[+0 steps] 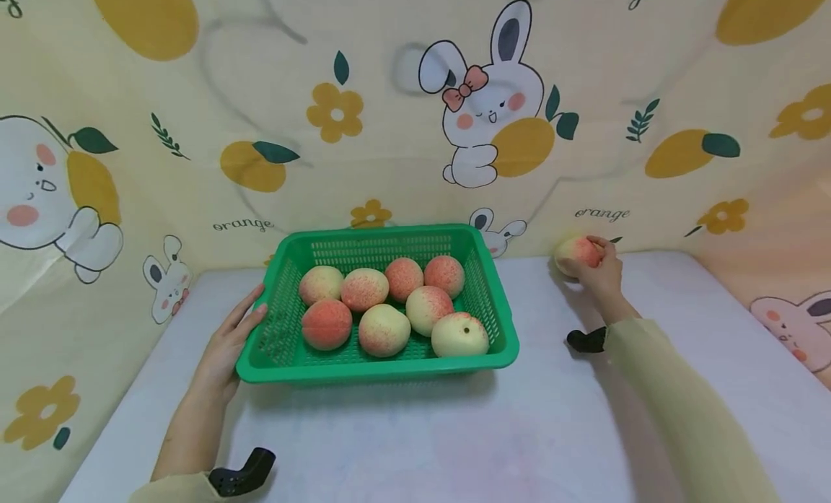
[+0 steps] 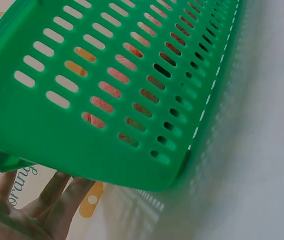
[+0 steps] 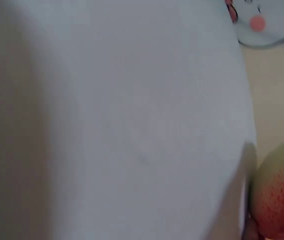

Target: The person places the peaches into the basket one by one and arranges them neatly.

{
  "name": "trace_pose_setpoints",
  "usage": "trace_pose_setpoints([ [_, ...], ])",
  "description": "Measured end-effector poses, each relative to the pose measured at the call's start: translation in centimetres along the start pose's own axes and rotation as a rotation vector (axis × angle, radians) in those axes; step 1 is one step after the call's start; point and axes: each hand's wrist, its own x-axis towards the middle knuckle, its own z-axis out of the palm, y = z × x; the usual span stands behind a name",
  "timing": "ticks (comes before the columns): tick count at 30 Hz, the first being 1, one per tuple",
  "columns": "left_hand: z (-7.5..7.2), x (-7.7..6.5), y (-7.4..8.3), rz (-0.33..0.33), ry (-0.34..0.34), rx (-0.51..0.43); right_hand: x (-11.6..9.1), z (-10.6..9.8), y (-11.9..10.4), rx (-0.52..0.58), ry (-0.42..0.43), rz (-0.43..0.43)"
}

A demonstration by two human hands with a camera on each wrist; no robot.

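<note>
In the head view, a green plastic basket (image 1: 379,373) holds several peaches (image 1: 384,330), some pale and some flushed red. My left hand (image 1: 221,351) is at the basket's left side, its fairly straight fingers touching the rim. The left wrist view shows these fingers (image 2: 57,200) at the slotted green wall (image 2: 82,150), with their tips partly hidden. Far to the basket's right, my right hand (image 1: 600,272) grips a single yellow-and-red peach (image 1: 570,250) near the table's back edge. The right wrist view catches that peach (image 3: 279,195) at its right border; most of the hand is out of frame.
The white table (image 1: 422,445) meets a cloth backdrop (image 1: 389,128) printed with rabbits, oranges and flowers right behind the basket. Black wrist-worn devices (image 1: 243,474) stick out by both sleeves. The table's right edge slopes toward the front right.
</note>
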Motion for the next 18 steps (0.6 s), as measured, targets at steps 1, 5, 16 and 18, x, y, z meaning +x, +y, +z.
trace_pose_setpoints([
  [1,0.0,0.0,0.0,-0.001,0.003,-0.002,-0.1,0.2,-0.1,-0.003,-0.028,0.004],
  [5,0.0,-0.1,0.0,-0.016,0.023,-0.002,-0.9,1.0,-0.9,0.005,-0.175,0.03],
  [16,0.1,0.1,-0.1,-0.009,0.027,-0.008,-4.0,2.9,-4.8,0.143,-0.355,-0.075],
  [18,0.1,0.2,-0.1,-0.01,0.031,-0.012,-4.4,3.1,-5.7,0.153,-0.357,-0.1],
])
